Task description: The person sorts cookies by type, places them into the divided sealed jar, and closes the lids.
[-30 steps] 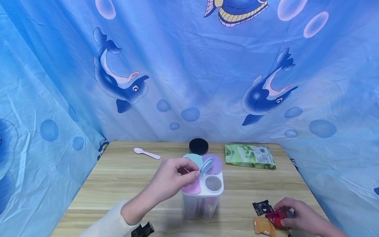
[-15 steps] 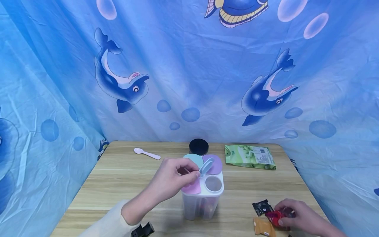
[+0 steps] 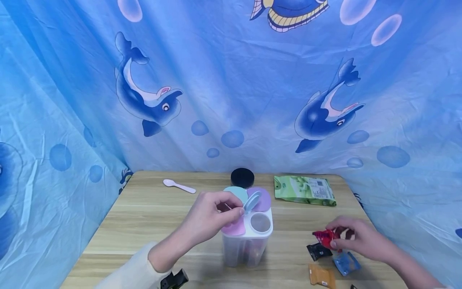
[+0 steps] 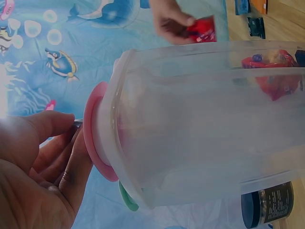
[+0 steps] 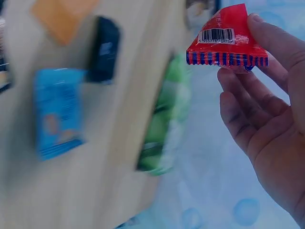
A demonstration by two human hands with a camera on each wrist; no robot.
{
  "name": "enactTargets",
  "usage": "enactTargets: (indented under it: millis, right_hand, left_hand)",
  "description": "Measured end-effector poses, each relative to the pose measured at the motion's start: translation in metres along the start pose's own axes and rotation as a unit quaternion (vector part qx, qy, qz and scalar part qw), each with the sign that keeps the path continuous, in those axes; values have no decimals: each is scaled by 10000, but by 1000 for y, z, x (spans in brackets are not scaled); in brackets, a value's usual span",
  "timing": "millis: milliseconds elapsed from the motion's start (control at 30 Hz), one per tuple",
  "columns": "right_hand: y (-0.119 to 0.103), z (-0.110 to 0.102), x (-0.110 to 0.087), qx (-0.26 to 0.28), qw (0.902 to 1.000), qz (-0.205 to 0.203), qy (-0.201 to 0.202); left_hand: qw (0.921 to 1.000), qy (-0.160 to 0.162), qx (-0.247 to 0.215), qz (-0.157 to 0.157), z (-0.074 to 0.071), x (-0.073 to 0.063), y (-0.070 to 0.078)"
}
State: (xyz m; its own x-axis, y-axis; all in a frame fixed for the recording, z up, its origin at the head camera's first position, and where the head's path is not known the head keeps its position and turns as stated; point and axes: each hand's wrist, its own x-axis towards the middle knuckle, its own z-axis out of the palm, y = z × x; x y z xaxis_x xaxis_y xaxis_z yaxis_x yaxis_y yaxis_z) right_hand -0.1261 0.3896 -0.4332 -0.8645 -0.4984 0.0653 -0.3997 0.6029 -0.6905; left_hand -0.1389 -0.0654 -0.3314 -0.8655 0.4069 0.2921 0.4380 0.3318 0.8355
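My left hand point(image 3: 213, 214) pinches the raised light-blue flip lid point(image 3: 252, 202) of a clear four-part storage container point(image 3: 245, 251), keeping it tilted up. Beside that lid the round opening point(image 3: 260, 222) is uncovered, while the pink lid point(image 3: 234, 227), mint lid point(image 3: 236, 193) and purple lid point(image 3: 262, 199) lie flat. Through the clear wall in the left wrist view, red packets point(image 4: 276, 76) show at the bottom. My right hand point(image 3: 361, 237) grips a small red snack packet point(image 5: 226, 38) by thumb and fingers, above the other packets.
On the right of the wooden table lie a black packet point(image 3: 319, 251), a blue packet point(image 3: 346, 263) and an orange packet point(image 3: 322, 275). Behind the container stands a black-lidded jar point(image 3: 242, 178). Farther back are a green pouch point(image 3: 305, 190) and a white spoon point(image 3: 179, 186).
My right hand has lifted the red packet up and away from the pile, uncovering the blue packet. The left hand and the raised lid have stayed put.
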Motion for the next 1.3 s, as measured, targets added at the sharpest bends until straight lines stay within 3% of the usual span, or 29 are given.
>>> enactTargets:
  millis: [133, 267, 600, 967, 1300]
  right_hand:
    - [-23, -9, 20, -343, 9971, -576, 371]
    - [-51, -15, 40, -798, 9881, -1105, 715]
    - [-113, -16, 80, -1103, 9730, -1847, 839]
    - [-155, -4, 101, -619, 9712, -2185, 716]
    - [-167, 11, 112, 57, 9631, -2575, 775]
  left_hand:
    - [10000, -5, -7, 14, 0, 1, 0]
    - [10000, -12, -5, 6, -1, 2, 0]
    - [9999, -73, 86, -49, -3, 1, 2]
    - [9999, -26, 109, -59, -3, 1, 2]
    - [9999, -33, 84, -86, -2, 2, 1]
